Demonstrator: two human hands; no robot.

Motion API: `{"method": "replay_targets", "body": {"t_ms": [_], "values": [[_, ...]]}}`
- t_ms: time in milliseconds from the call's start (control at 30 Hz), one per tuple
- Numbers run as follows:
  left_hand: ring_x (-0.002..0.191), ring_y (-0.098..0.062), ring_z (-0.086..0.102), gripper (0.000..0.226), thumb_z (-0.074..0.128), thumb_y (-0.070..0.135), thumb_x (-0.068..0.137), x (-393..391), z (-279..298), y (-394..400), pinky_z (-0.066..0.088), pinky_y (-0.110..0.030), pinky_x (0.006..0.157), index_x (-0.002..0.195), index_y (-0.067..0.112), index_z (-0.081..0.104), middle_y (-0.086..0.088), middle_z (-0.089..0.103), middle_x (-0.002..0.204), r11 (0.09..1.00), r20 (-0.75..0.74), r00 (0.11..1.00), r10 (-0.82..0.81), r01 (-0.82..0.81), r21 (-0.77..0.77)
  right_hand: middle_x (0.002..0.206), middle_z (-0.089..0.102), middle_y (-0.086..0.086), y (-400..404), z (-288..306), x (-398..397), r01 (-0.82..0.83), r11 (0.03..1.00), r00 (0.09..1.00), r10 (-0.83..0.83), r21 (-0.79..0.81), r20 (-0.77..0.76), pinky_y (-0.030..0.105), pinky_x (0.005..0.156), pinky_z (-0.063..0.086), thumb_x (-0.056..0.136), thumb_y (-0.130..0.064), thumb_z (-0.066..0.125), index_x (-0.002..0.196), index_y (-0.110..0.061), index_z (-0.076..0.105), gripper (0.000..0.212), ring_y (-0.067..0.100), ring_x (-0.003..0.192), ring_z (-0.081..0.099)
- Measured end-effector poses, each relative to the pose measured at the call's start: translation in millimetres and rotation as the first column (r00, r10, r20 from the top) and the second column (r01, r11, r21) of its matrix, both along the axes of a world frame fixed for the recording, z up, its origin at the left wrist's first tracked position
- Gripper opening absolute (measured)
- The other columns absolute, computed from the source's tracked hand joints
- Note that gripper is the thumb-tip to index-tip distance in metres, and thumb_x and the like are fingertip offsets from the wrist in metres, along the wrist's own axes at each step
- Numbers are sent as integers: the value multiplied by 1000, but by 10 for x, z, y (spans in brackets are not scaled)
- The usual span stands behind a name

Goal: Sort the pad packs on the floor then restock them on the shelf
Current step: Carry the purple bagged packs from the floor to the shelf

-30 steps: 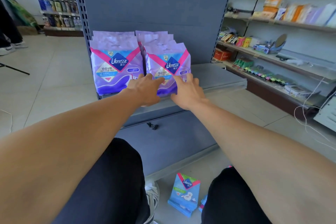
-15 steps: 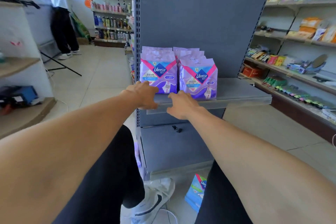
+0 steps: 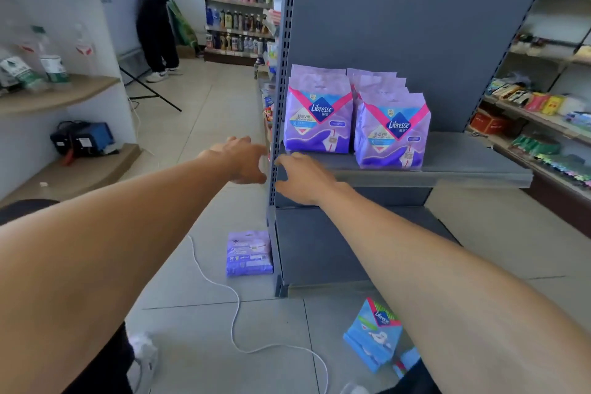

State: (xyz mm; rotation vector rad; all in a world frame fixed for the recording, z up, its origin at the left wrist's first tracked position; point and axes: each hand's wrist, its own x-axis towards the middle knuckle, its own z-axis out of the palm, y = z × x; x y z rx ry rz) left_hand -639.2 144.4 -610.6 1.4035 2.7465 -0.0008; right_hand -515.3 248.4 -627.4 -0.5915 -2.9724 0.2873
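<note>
While both hands (image 3: 243, 158) (image 3: 302, 177) hover, fingers loose, two purple rows (image 3: 355, 115) shelved, one purple pack (image 3: 249, 253) floored

Both hands off the front purple pack (image 3: 391, 134), which they were touching a second ago. Left hand (image 3: 238, 158) now out past the left upright of the shelf (image 3: 447, 166), fingers loose, holding nothing. Right hand (image 3: 302, 177) drawn back to the shelf's front left corner, empty. View has swung left: a purple pack on the floor (image 3: 249, 254) by the shelf base and a white cord (image 3: 236, 307) now show.
</note>
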Motion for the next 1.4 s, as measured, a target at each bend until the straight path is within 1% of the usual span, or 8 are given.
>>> {"method": "replay_targets", "body": {"t_ms": [200, 500, 800, 1067, 1200, 1267, 1333, 1400], "values": [[130, -35, 38, 72, 65, 50, 81, -411, -820, -69, 43, -48, 100, 145, 32, 37, -10, 41, 138, 996, 136, 989, 63, -53, -74, 140, 47, 9, -158, -669, -428, -97, 994, 984, 104, -54, 145, 42, 95, 47, 90, -28, 55, 143, -18, 42, 55, 29, 123, 50], [127, -31, 42, 67, 61, 49, 82, -1043, -2382, -13, 42, -41, 99, 143, 33, 38, -6, 43, 137, 977, 301, 941, 155, -101, -186, 130, 48, 16, 66, -2220, -1089, 71, 980, 939, -2, -188, 343, 37, 88, 44, 89, -22, 52, 132, -8, 45, 45, 35, 117, 48], [123, -30, 40, 59, 60, 43, 82, -1542, -3634, 387, 39, -39, 90, 137, 30, 40, -6, 43, 129, 953, 419, 877, 234, -120, -279, 136, 42, 14, 465, -3418, -1644, 70, 992, 862, -6, -107, 507, 38, 89, 43, 91, -21, 49, 140, -11, 36, 52, 33, 125, 39], [125, -33, 40, 76, 59, 39, 84, -1729, -4511, 627, 42, -41, 94, 148, 29, 20, -13, 40, 133, 931, 509, 790, 341, -209, -298, 142, 27, 18, 509, -4181, -1931, 139, 981, 821, -40, -133, 569, 41, 99, 42, 87, -18, 54, 145, -13, 25, 65, 37, 128, 34], [112, -38, 50, 84, 60, 34, 83, -1644, -4711, 704, 45, -41, 94, 151, 29, 10, -18, 49, 120, 921, 649, 660, 379, -338, -194, 144, 22, 20, 488, -4388, -1917, 201, 969, 825, -87, -145, 559, 43, 101, 43, 88, -22, 55, 142, -17, 25, 62, 41, 129, 30], [105, -39, 55, 83, 62, 26, 81, -1616, -4739, 738, 47, -39, 90, 147, 31, 12, -19, 51, 115, 847, 747, 510, 426, -515, -131, 142, 22, 20, 479, -4432, -1909, 206, 968, 834, -95, -146, 544, 44, 102, 42, 87, -26, 56, 141, -19, 25, 62, 42, 129, 29], [103, -37, 58, 80, 63, 18, 79, -1621, -4726, 746, 49, -37, 84, 143, 30, 16, -18, 53, 114, 727, 830, 346, 438, -680, -100, 140, 25, 20, 484, -4429, -1901, 215, 962, 839, -94, -167, 536, 45, 104, 41, 86, -31, 58, 139, -19, 26, 63, 43, 129, 28], [105, -36, 59, 86, 69, 13, 77, -1640, -4672, 729, 48, -35, 83, 143, 24, 16, -16, 54, 117, 659, 877, 215, 429, -739, -141, 139, 27, 19, 493, -4385, -1900, 224, 953, 841, -82, -206, 535, 47, 105, 40, 84, -41, 59, 140, -18, 26, 69, 43, 130, 28]]}}
